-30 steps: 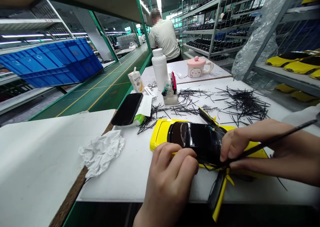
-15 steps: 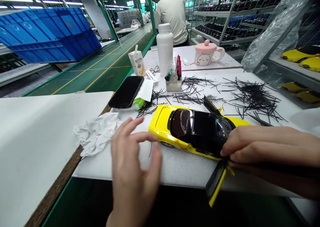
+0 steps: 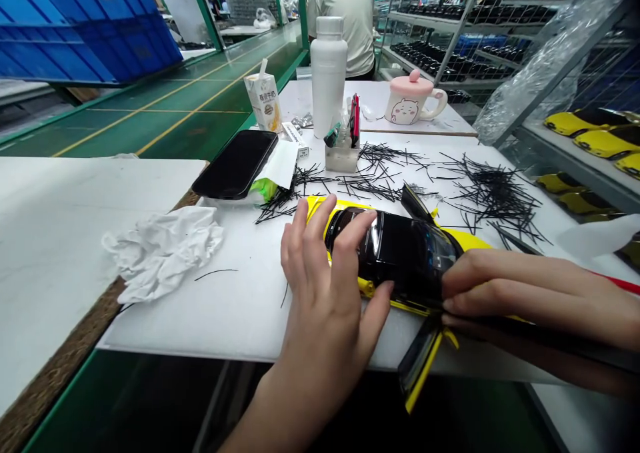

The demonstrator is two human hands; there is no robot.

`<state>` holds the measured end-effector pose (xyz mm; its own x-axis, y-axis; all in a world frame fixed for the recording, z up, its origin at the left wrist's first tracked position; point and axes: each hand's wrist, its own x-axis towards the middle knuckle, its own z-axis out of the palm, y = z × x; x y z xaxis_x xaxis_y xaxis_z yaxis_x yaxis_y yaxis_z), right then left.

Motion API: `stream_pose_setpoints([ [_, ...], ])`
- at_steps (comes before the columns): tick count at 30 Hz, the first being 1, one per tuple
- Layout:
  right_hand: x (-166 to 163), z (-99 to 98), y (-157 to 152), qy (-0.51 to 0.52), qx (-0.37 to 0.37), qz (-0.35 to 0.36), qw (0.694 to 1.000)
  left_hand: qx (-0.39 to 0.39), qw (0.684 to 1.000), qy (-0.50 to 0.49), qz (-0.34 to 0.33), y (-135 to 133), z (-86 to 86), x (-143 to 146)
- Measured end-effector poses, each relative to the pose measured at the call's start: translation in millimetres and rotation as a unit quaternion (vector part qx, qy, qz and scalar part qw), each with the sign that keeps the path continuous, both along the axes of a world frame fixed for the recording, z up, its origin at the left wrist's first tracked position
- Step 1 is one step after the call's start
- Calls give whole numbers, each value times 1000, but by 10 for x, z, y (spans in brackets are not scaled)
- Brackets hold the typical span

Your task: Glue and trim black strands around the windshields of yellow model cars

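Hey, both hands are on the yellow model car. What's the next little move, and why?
Probably slide the model car away from the edge of the table: the left hand braces its roof, the right hand presses by the windshield, and the open door hangs past that edge.

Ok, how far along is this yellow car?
Looks done: the black roof sits on the yellow model car. In hand: the left hand clasps its rear, the right hand presses at its near side. Left: both doors hang open; black strips lie scattered.
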<state>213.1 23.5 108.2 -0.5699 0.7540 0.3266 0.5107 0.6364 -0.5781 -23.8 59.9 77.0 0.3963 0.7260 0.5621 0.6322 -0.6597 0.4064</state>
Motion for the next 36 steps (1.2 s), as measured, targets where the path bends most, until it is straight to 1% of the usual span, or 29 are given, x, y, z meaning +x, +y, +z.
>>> stream_pose_setpoints([
  [3,35,-30,-24,-10,4,4,1000,3,1000,0,-3,4,-7,-17],
  [8,67,-39,-74,-13,-15,0,1000,-8,1000,6,-10,9,-15,-41],
  [15,-14,-20,-44,24,-3,-37,999,12,1000,-3,4,4,-18,1],
  [22,-40,-65,-50,27,-16,-37,999,3,1000,0,1,-5,-17,-6],
  [29,-18,-72,-32,12,8,-24,1000,8,1000,0,6,7,-22,2],
  [36,-68,-31,-40,-8,27,-38,999,4,1000,-5,3,4,-38,-8],
])
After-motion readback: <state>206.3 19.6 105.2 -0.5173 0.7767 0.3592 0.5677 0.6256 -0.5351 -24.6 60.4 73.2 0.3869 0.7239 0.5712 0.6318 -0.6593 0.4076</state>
